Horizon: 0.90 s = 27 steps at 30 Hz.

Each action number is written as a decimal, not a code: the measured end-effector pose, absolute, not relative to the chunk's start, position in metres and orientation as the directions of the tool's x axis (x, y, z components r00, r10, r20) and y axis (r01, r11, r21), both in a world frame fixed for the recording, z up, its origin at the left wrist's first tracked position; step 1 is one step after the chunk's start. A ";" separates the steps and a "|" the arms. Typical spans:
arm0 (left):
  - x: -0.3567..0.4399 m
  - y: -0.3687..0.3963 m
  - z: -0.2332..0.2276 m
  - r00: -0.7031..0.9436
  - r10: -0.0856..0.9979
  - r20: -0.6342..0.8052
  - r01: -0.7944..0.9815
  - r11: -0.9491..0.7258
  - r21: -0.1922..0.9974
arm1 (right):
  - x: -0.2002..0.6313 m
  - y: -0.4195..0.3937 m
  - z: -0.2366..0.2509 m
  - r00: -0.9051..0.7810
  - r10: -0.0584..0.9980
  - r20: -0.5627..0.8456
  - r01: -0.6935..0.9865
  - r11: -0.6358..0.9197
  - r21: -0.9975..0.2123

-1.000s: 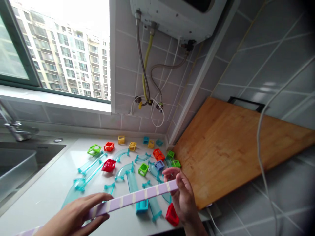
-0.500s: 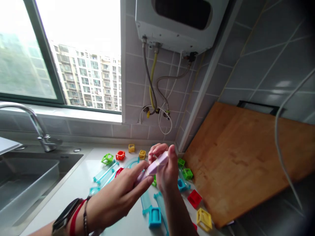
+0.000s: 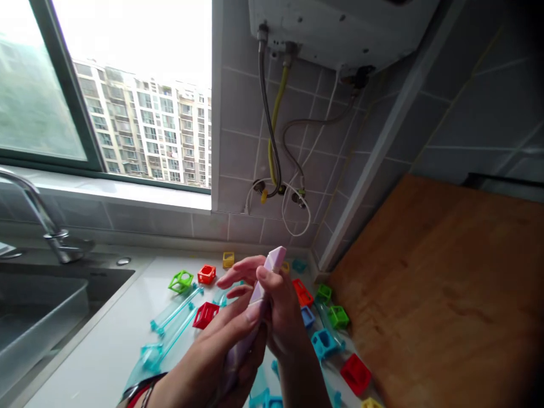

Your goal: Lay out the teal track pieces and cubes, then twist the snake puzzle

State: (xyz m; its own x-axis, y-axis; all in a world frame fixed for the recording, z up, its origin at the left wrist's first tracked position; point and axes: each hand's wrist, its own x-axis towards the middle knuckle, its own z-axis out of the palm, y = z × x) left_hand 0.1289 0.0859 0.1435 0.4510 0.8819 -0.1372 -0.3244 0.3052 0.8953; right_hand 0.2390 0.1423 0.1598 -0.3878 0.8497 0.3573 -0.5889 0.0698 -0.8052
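Note:
Both my hands grip a slim lilac slab (image 3: 275,259), seen nearly edge-on, which looks like a phone. It slants from lower left to upper right above the counter. My left hand (image 3: 212,351) wraps around its lower part, thumb along the near edge. At the upper part, my right hand (image 3: 287,317) presses its thumb on the edge, other fingers behind. Below and around lie a red cube frame (image 3: 206,315), clear blue track-like pieces (image 3: 176,309) and a blue cube block (image 3: 323,343). The hands hide some pieces.
More cube pieces lie on the white counter (image 3: 85,362): green (image 3: 181,281), orange-red (image 3: 207,275), yellow (image 3: 228,259) and red (image 3: 356,374). A sink with a plastic tub (image 3: 63,306) is at left. A wooden board (image 3: 446,283) leans at right.
The lilac slab has turned steeper, and my left hand has moved down along it. My right hand has closed its thumb onto the edge. The view has shifted slightly.

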 end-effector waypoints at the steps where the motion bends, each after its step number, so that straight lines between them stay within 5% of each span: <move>1: 0.124 0.087 0.142 0.410 0.903 -0.129 -0.277 0.259 0.925 | 0.239 0.144 0.156 -0.400 0.851 0.339 -0.556 0.069 -0.828; 5: 0.102 0.098 0.138 0.269 0.963 -0.008 -0.071 0.028 0.997 | 0.232 0.146 0.143 -0.366 0.896 0.251 -0.379 0.103 -0.920; 14: 0.076 0.137 0.132 0.331 0.943 -0.022 0.105 -0.013 0.994 | 0.234 0.167 0.136 -0.267 0.918 0.292 -0.134 0.265 -0.955; 20: 0.073 0.153 0.118 0.071 0.939 0.336 0.551 -0.318 0.772 | 0.220 0.175 0.121 -0.094 0.856 0.508 0.283 0.512 -0.811; 23: 0.069 0.155 0.116 0.055 0.900 0.433 0.624 -0.370 0.689 | 0.222 0.172 0.118 -0.243 0.812 0.530 0.452 0.578 -0.679; 27: 0.063 0.153 0.118 0.088 0.935 0.344 0.565 -0.332 0.755 | 0.235 0.171 0.122 -0.441 0.778 0.448 0.482 0.626 -0.613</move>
State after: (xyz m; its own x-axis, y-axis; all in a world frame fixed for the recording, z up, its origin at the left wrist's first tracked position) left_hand 0.0628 0.1532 0.1184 0.0879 0.9347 0.3444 0.5651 -0.3315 0.7555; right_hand 0.2347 0.1705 0.1224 -0.4407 0.7780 0.4478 0.4816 0.6259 -0.6135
